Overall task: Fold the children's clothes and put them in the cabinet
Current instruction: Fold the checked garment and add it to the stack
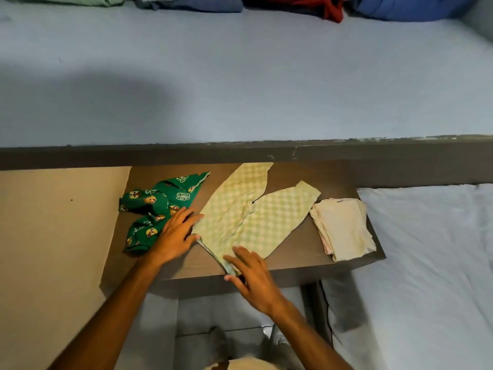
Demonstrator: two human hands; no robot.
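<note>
A pair of pale green checked children's trousers (248,212) lies spread flat on the brown table (320,177), legs pointing away from me. My left hand (177,233) rests with straight fingers on the waistband's left corner. My right hand (250,273) lies flat with spread fingers on the waistband's near right corner at the table's front edge. A crumpled dark green garment with cartoon prints (157,209) sits just left of the trousers, partly under my left hand. A folded cream garment (344,228) lies at the table's right end.
A beige board (53,222) covers the table's left part. A bed with a light blue sheet (426,263) stands at the right. Stacked folded clothes (293,6) line the top edge against the blue wall (240,76). Grey floor shows below the table.
</note>
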